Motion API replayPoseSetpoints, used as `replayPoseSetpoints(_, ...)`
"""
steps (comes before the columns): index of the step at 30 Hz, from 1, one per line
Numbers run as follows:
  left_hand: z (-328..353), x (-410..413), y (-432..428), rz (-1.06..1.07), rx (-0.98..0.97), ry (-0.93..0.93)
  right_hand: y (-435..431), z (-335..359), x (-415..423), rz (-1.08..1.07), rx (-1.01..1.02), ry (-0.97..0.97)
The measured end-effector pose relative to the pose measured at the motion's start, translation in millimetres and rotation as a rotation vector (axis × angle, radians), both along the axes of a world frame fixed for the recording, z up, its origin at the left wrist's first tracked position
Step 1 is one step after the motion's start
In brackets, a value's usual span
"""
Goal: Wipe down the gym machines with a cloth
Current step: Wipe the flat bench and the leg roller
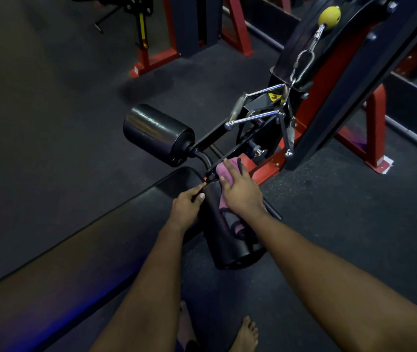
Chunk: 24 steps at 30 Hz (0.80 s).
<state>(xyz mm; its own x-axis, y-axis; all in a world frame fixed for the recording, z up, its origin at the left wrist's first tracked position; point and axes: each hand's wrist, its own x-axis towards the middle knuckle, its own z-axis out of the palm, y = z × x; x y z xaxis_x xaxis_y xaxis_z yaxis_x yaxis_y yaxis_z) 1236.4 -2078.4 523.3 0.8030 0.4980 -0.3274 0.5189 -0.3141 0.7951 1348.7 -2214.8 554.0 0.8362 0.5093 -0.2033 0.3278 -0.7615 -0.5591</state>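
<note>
A pink cloth (225, 168) lies over the near black roller pad (230, 247) of a seated row machine and onto the black bar beside it. My right hand (240, 190) presses the cloth down with flat fingers at the roller's inner end. My left hand (188, 204) holds the left edge of the same roller, thumb on top. The cloth's lower part (232, 222) hangs dark along the roller. A second black roller pad (156, 134) sticks out to the left.
The long black bench pad (95, 237) runs toward the lower left. A chrome V-handle (260, 113) hangs from a carabiner under a yellow ball (329, 17). Red frame legs (372, 138) stand on the dark rubber floor. My bare feet (246, 334) are below.
</note>
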Motion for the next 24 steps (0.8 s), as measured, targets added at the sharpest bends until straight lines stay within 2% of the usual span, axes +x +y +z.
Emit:
replayPoseSetpoints(3,1,-1,1,0.009,-0.056,-0.005,-23,6,-17,0.002,0.078,-0.001)
replayPoseSetpoints(8,-8,-5,2,0.06,-0.181,-0.045,-77,18,-95,0.059,-0.064,-0.078)
replayPoseSetpoints(12,-18,-8,5,0.065,-0.22,-0.069,-36,5,-54,-0.024,-0.076,-0.134)
replayPoseSetpoints(17,-20,-7,6,0.071,-0.234,-0.063,2,-1,-6,-0.074,-0.036,-0.031)
replayPoseSetpoints(21,-23,-8,5,0.117,-0.27,-0.067,-37,11,-53,0.014,-0.007,-0.115)
replayPoseSetpoints(24,-23,-7,6,0.111,-0.298,-0.058,-65,13,-85,0.011,-0.05,-0.11)
